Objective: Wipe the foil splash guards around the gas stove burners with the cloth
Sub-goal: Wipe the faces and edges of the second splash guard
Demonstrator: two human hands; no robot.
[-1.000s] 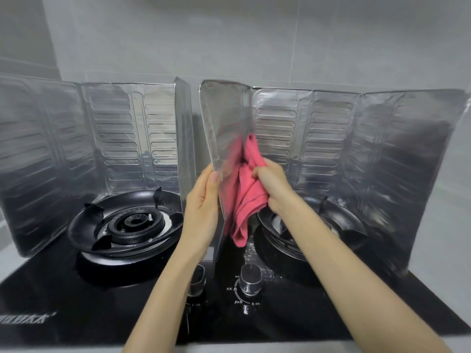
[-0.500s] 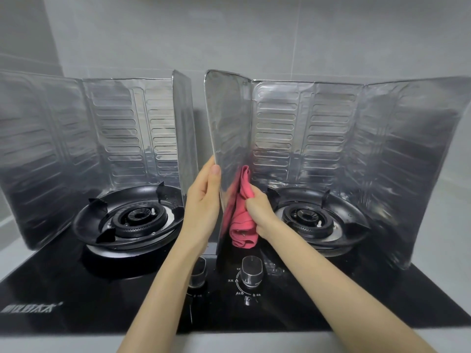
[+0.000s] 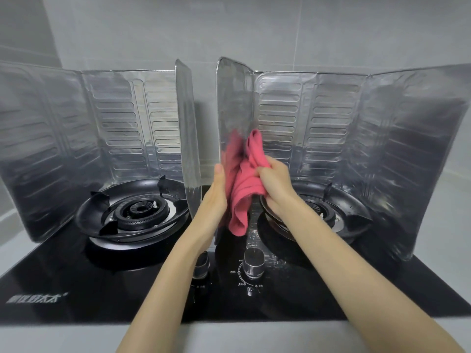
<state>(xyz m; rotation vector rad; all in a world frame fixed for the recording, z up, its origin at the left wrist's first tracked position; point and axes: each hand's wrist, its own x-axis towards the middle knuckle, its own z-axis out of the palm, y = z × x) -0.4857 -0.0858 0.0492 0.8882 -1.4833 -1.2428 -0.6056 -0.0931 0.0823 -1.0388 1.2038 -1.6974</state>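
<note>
Up the foil goes the pink cloth [image 3: 244,189]: half a second back I had it bunched low at the foot of the right guard [image 3: 331,138]. Now it sits about halfway up that guard's left end panel, pressed against the inner face, its loose tail hanging down toward the stovetop [image 3: 76,276]. My right hand [image 3: 274,182] is curled tight round the bunched cloth, inside the guard. My left hand [image 3: 212,197] lies flat against the outer side of the same end panel, thumb straight along its front edge, grasping nothing.

The right guard stands upright, folded round the right burner [image 3: 328,212], which my right wrist partly covers. Left of the guard, across a narrow gap, stands the left guard [image 3: 114,128], folded round the left burner [image 3: 137,212]. In front of the right guard, on the black stovetop, are two metal knobs [image 3: 253,263]; the left one is partly hidden under my left forearm.
</note>
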